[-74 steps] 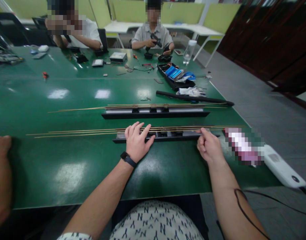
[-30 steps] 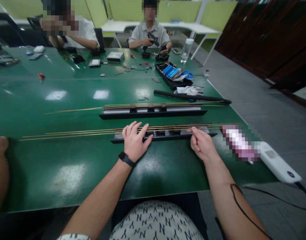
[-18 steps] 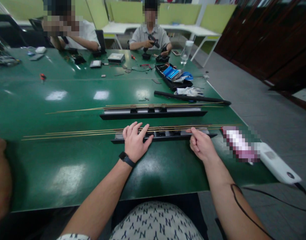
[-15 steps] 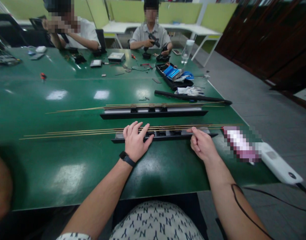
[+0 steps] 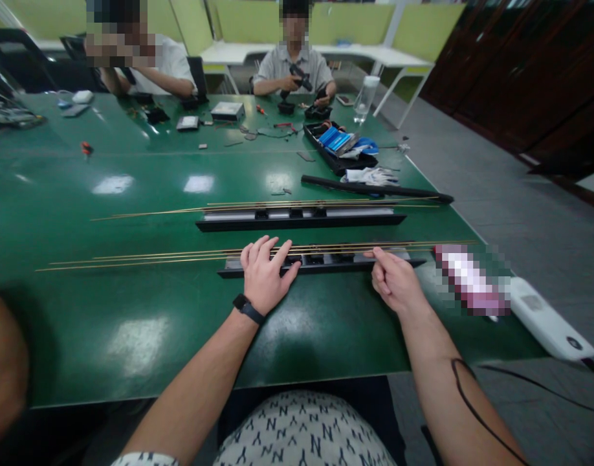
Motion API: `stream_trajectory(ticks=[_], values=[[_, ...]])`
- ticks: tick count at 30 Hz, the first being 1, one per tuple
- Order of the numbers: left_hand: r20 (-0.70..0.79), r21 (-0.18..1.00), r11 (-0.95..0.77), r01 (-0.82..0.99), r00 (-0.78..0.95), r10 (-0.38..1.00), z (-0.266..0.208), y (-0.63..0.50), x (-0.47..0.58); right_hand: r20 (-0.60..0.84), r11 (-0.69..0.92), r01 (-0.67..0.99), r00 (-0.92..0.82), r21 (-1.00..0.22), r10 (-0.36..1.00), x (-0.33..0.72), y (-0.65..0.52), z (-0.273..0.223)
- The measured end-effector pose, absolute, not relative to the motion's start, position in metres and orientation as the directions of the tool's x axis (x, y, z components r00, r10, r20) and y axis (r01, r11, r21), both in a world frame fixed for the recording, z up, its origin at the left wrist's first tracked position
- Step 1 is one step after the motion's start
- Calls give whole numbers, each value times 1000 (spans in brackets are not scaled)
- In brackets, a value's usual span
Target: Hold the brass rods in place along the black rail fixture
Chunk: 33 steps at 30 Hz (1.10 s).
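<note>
My left hand (image 5: 265, 268) lies with fingers spread over the near black rail (image 5: 321, 266), a long channel with dark blocks inside. Its fingertips rest across thin gold-coloured rods (image 5: 146, 257), which run lengthwise along this rail and stick out past its ends. At the rail's right part, my right hand (image 5: 391, 275) is closed, thumb and index finger together by the rods; what they pinch, if anything, is hidden. Beyond them lies a second black rail (image 5: 301, 223) with more gold-coloured rods (image 5: 277, 205) along it.
A long black tube (image 5: 374, 186), white gloves (image 5: 369, 176) and a black tray (image 5: 321, 147) with blue items lie farther back. To the right are a blurred pink-edged object (image 5: 466, 281) and a white corded device (image 5: 544, 317). Two people sit across the green table (image 5: 146, 362); another person's arm (image 5: 3, 369) shows at left.
</note>
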State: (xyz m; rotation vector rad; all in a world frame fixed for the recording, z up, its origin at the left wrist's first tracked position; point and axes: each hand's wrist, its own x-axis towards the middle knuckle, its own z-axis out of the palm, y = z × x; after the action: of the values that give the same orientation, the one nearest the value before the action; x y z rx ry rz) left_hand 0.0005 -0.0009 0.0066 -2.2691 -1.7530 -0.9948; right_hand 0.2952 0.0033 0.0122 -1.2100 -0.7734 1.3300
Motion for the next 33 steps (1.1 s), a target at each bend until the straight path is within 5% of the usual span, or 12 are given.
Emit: stream_trajectory(ticks=[33], values=[[568,279,-329,902,121,814,7,-1,2,-215,-172,-275,136,-946,967,286,5,10]])
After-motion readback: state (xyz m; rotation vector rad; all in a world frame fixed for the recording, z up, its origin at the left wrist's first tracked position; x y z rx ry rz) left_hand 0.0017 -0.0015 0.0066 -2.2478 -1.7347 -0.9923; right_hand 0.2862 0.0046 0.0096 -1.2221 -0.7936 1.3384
